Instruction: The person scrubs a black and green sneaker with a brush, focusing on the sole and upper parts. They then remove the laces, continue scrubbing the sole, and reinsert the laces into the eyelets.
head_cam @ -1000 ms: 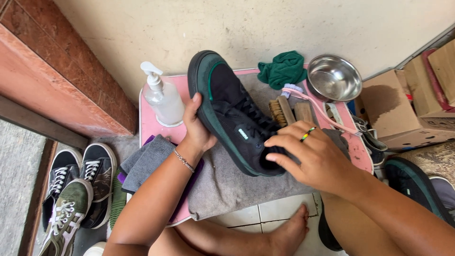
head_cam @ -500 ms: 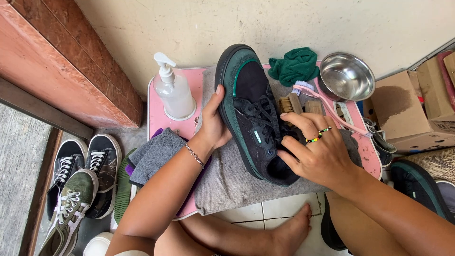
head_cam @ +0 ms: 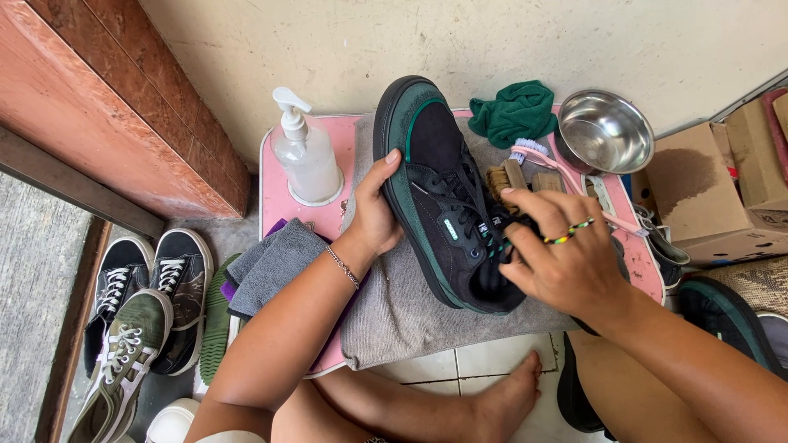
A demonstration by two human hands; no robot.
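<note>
A black sneaker with green trim (head_cam: 435, 172) lies on a grey towel (head_cam: 402, 308) spread over a small pink table (head_cam: 283, 193). My left hand (head_cam: 373, 213) grips the sneaker's left side near the sole. My right hand (head_cam: 558, 254), with a striped ring on one finger, rests on the laces and the shoe's opening, fingers curled there. Whether it pinches the laces or holds something small is hidden.
A clear pump bottle (head_cam: 305, 156) stands at the table's back left. A green rag (head_cam: 515, 111), brushes (head_cam: 525, 164) and a steel bowl (head_cam: 603, 131) sit at the back right. Cardboard boxes (head_cam: 722, 189) right, sneakers (head_cam: 152, 303) on the floor left, another dark shoe (head_cam: 726, 316) right.
The sneaker has been turned and shifted a little, toe pointing further up. My right hand has moved from the heel side to the laces. The view has drifted left.
</note>
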